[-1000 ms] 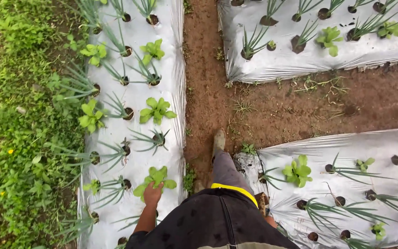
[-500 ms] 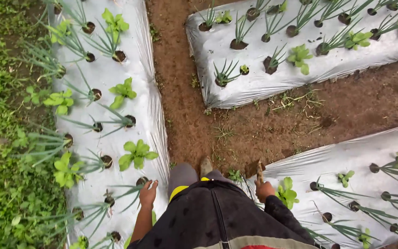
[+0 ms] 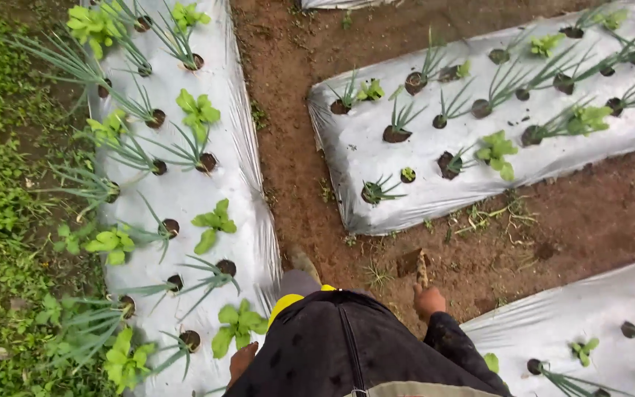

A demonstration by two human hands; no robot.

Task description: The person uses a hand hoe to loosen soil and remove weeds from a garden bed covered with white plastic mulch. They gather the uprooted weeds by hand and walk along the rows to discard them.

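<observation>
The person stands on the bare brown soil path [image 3: 332, 110] between raised beds covered in silver plastic mulch sheet [image 3: 185, 198]. The right hand [image 3: 429, 301] is closed around a small soil-caked hand hoe with a wooden handle [image 3: 414, 265], its dark blade pointing ahead over the path, just above a thin tuft of weed grass [image 3: 378, 276]. The left hand [image 3: 242, 360] hangs low beside the dark jacket [image 3: 347, 345]; only part of it shows, and whether it is open or closed cannot be told. It sits nearest a leafy green lettuce seedling [image 3: 238, 323] growing through a hole in the left bed, with spiky green onion shoots [image 3: 211, 278] just beyond.

Judging from this view, the work in hand looks like weeding along the path and bed edges. To do it well, the blade should bite the soil at the base of a weed — not skim the leaves — and stay clear of the sheet's edge, which would tear easily. The free hand is best kept off the seedlings, since the lettuce leaves look tender. Feet should stay on the path, away from the bed shoulders.
</observation>
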